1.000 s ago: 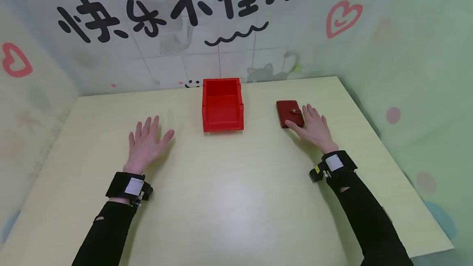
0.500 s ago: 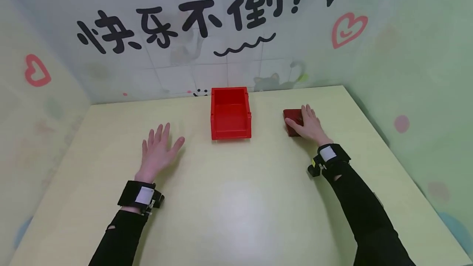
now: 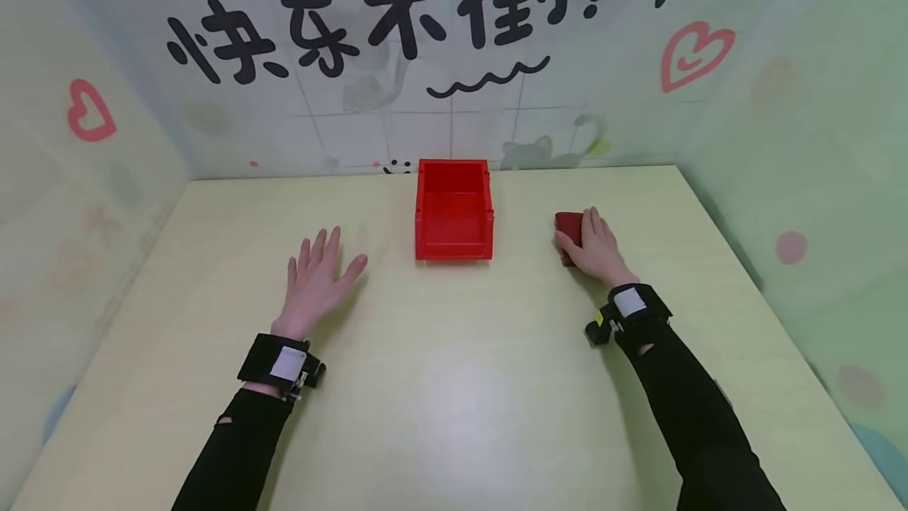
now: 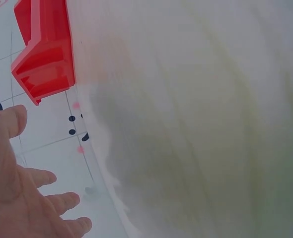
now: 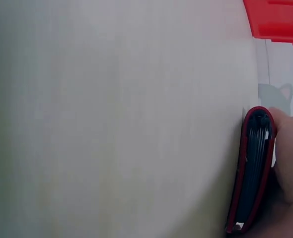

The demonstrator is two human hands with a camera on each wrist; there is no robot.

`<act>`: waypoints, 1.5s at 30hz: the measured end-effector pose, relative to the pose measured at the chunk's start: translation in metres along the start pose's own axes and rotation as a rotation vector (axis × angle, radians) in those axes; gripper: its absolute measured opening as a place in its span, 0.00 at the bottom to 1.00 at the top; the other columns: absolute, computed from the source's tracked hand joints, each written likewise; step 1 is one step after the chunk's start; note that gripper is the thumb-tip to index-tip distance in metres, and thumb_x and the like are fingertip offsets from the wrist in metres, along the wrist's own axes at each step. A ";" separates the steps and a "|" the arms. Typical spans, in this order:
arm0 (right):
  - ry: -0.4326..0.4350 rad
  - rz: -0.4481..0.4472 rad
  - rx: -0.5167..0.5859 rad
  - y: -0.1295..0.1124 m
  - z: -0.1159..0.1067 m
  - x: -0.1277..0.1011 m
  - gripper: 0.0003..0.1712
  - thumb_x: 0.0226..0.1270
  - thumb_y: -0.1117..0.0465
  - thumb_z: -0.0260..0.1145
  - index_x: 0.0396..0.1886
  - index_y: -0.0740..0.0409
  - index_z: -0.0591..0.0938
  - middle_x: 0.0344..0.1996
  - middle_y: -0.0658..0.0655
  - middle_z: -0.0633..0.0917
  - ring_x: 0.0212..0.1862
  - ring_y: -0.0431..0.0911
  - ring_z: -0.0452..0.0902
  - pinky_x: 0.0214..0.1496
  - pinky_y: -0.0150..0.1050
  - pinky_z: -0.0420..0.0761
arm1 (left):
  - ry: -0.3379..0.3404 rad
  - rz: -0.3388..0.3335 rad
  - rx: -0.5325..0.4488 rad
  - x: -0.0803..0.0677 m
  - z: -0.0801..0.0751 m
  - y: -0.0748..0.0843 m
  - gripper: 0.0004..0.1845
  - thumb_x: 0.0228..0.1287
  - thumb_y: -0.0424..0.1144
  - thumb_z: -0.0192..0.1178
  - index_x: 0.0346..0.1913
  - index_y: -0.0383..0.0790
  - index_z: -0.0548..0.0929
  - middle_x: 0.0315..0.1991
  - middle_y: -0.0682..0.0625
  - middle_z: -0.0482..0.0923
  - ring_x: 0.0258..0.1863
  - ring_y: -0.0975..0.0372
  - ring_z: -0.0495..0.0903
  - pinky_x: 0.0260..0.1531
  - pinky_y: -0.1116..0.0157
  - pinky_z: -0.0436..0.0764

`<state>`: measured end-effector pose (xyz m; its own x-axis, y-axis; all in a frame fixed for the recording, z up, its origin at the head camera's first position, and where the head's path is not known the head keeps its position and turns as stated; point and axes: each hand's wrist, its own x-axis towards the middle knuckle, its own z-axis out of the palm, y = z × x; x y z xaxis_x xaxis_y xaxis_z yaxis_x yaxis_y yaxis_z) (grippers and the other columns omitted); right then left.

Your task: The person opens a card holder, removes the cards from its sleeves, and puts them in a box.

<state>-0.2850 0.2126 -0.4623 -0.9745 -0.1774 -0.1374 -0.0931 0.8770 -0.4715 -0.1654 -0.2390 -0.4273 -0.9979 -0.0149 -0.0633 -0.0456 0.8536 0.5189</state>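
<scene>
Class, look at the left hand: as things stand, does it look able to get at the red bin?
Probably yes. The left hand lies flat on the table, and nothing stands between it and the red bin.

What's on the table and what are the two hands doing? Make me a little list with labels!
Table: pale yellow table
Box: red bin, open on top, nothing seen inside, at the middle back of the table
Wallet: dark red wallet, to the right of the bin, lying on the table
Right hand: right hand lies over the wallet, thumb at its near edge, gripping it
Left hand: left hand lies flat on the table with fingers spread, holding nothing
Wall: black writing and red hearts
</scene>
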 end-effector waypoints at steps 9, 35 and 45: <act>-0.039 -0.025 0.093 -0.002 0.012 -0.026 0.43 0.81 0.50 0.38 0.77 0.78 0.37 0.78 0.77 0.36 0.80 0.71 0.31 0.80 0.64 0.39 | -0.011 0.010 -0.002 0.001 -0.002 0.001 0.44 0.77 0.63 0.41 0.81 0.37 0.42 0.80 0.30 0.37 0.79 0.31 0.34 0.72 0.30 0.35; -0.075 -0.137 0.178 -0.053 0.037 -0.087 0.36 0.82 0.61 0.41 0.76 0.78 0.40 0.78 0.76 0.38 0.80 0.70 0.31 0.77 0.70 0.36 | -0.059 0.034 -0.233 -0.026 0.023 0.034 0.29 0.73 0.49 0.58 0.66 0.31 0.72 0.50 0.33 0.76 0.53 0.43 0.71 0.48 0.52 0.74; -0.042 -0.159 0.169 -0.083 0.052 -0.104 0.36 0.80 0.62 0.45 0.76 0.79 0.45 0.79 0.76 0.43 0.79 0.72 0.37 0.76 0.72 0.42 | -0.164 0.092 -0.321 -0.026 0.042 0.056 0.25 0.71 0.44 0.61 0.62 0.29 0.74 0.40 0.41 0.76 0.40 0.55 0.74 0.39 0.65 0.74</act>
<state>-0.1650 0.1352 -0.4539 -0.9407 -0.3286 -0.0846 -0.2054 0.7499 -0.6288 -0.1397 -0.1693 -0.4324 -0.9791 0.1601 -0.1257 0.0061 0.6405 0.7680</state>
